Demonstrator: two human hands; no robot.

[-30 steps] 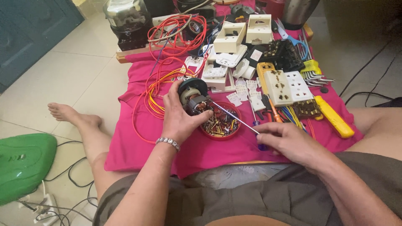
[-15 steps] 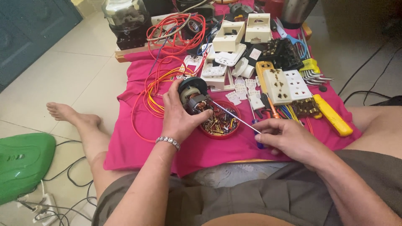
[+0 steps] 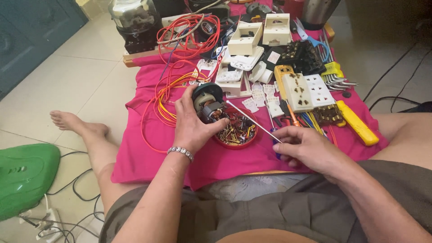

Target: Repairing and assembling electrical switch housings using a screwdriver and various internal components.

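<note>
Right now your left hand [image 3: 192, 127] is wrapped around a small electric motor [image 3: 208, 102], fingers curled behind it and thumb pressed along its front, holding it upright just above the pink cloth [image 3: 148, 153]. Your right hand [image 3: 302, 146] pinches the handle of a thin screwdriver [image 3: 253, 121], whose metal shaft slants up and left so that its tip sits just beside the motor's copper windings. Under the shaft, between your two hands, a shallow red dish [image 3: 237, 133] full of small brass bits rests on the cloth. Loops of orange wire [image 3: 158, 101] lie to the left of the motor. Farther back sit white socket boxes [image 3: 245, 39], and to the right a white multi-socket plate [image 3: 307, 91] and a yellow-handled tool [image 3: 357, 123].
</note>
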